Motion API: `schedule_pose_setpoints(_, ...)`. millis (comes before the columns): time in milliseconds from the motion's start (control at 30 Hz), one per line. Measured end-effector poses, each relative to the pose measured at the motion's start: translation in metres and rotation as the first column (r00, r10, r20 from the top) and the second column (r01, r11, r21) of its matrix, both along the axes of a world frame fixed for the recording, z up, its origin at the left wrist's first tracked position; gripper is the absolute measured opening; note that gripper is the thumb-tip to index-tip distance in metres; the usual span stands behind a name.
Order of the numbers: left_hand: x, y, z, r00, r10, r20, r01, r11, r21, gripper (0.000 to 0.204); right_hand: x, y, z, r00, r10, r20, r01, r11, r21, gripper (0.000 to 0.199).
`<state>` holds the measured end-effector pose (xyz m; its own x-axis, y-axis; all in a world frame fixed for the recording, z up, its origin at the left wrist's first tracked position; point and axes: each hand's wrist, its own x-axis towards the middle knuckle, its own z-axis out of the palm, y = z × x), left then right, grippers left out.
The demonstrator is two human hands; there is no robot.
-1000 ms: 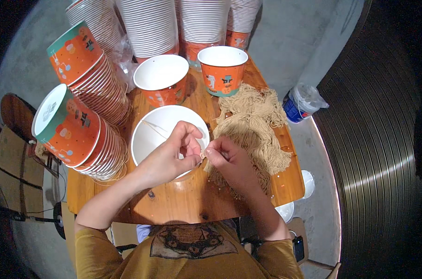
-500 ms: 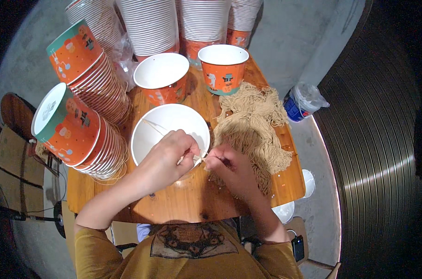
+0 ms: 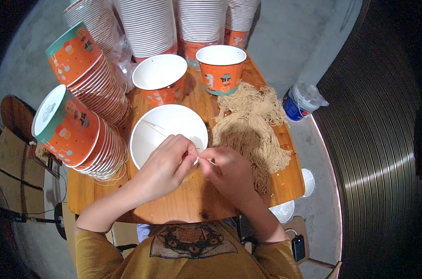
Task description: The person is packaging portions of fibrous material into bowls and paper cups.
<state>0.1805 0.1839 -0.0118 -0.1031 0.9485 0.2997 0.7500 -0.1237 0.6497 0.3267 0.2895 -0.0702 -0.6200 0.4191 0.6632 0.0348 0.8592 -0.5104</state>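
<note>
My left hand (image 3: 166, 162) and my right hand (image 3: 224, 171) meet fingertip to fingertip near the lower right rim of a round white bowl (image 3: 173, 116). Both pinch a thin pale string (image 3: 154, 127) between thumb and forefinger. One end of it trails up to the left over the bowl, past my left hand, and a short end pokes out of my right fingers. Where the fingertips come together, the string's shape is too small to make out. Right of the bowl, beside my right hand, lies a heap of beige yarn (image 3: 255, 123), partly in shadow.
Two orange paper buckets with white insides, one left (image 3: 162, 74) and one right (image 3: 221, 67), stand behind the bowl. Leaning stacks of upturned buckets (image 3: 69, 125) fill the table's left side; tall white-rimmed stacks (image 3: 148, 28) stand at the back. A blue pail (image 3: 294, 108) sits beyond the right edge.
My fingertips have drawn closer together, and the pale loop or knot between them shows less. My right hand's fingers have turned, with a string end sticking out of them.
</note>
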Motion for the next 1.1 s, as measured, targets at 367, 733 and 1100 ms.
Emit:
schedule_pose_setpoints(367, -0.004, -0.010, -0.005, 0.976, 0.060, -0.209, -0.044, 0.996, 0.082, 0.016, 0.014, -0.004, 0.003, 0.995, 0.060, 0.077, -0.060, 0.998, 0.004, 0.029)
schedule_pose_setpoints(733, -0.013, -0.044, -0.007, 0.898, -0.047, -0.438, 0.091, 0.993, 0.079, 0.022, 0.003, 0.022, 0.045, 0.937, 0.177, 0.300, -0.149, 0.982, -0.113, 0.020)
schedule_pose_setpoints(1100, -0.010, -0.039, -0.007, 0.969, 0.212, -0.123, -0.205, 0.976, 0.067, 0.012, -0.039, 0.007, 0.032, 0.957, 0.254, 0.142, -0.261, 0.965, 0.034, 0.006)
